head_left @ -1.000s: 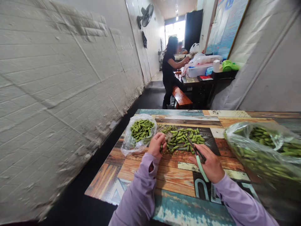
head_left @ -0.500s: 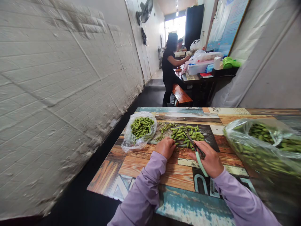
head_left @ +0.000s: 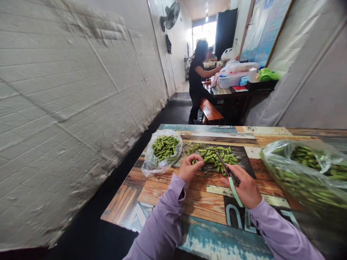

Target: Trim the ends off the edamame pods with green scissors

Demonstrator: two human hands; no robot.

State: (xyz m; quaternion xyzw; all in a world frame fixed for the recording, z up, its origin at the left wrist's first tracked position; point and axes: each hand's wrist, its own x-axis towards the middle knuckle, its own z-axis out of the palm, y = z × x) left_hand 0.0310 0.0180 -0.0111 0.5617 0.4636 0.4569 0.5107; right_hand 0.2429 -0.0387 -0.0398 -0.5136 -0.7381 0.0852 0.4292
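Observation:
My right hand is closed around a pair of scissors with pale green handles, the dark blades pointing away over a pile of edamame pods. At the near left edge of that pile, my left hand is raised with thumb and fingers pinched together; a bit of green shows between them, seemingly an edamame pod. Small green trimmings lie scattered left of the pile. Beyond my left hand, an open clear plastic bag contains more pods.
A large clear plastic bag full of pods stands at the right of the wood-patterned table. A white brick-patterned wall runs along the left. Farther back, a person in dark clothes sits on a wooden bench beside another loaded table.
My left hand has lifted slightly off the pile's edge and turned, so its pinched fingers now show. The right hand keeps hold of the scissors. The view has shifted a little.

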